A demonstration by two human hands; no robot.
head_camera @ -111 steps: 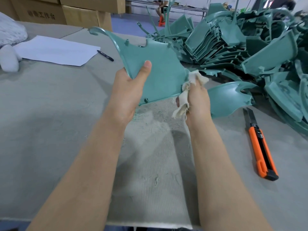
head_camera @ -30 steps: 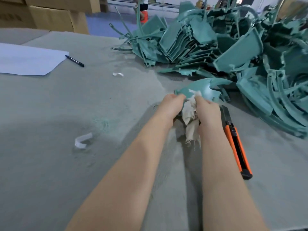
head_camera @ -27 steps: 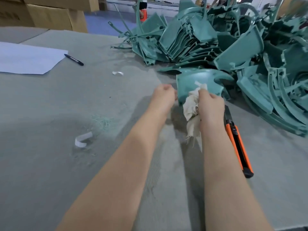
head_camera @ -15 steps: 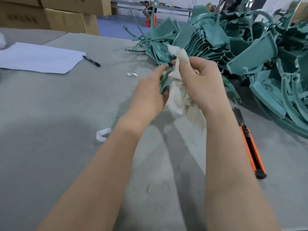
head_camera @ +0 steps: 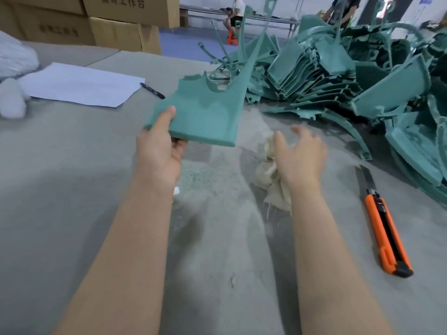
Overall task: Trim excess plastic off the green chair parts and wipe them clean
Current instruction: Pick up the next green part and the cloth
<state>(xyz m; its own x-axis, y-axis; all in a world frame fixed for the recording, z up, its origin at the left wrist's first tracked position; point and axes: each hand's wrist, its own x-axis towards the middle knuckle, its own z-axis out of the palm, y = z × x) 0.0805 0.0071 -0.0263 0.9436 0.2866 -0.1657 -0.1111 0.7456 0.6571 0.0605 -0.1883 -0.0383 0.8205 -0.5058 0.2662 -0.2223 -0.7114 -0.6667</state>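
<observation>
Since half a second ago my hands have parted. The left hand (head_camera: 157, 153) now pinches the green chair part (head_camera: 205, 117) by its near corner, thumb on top, raised off the worktop (head_camera: 72, 189), well left of the orange knife (head_camera: 384, 228). The right hand (head_camera: 300, 158) is blurred, fingers spread over the rag (head_camera: 271, 175), nearer that knife.

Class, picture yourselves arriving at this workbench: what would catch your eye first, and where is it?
The big heap of green chair parts sprawls across the far right. Centre stage, the left hand holds up one flat green panel. An orange utility knife lies at the near right, blade out.
</observation>
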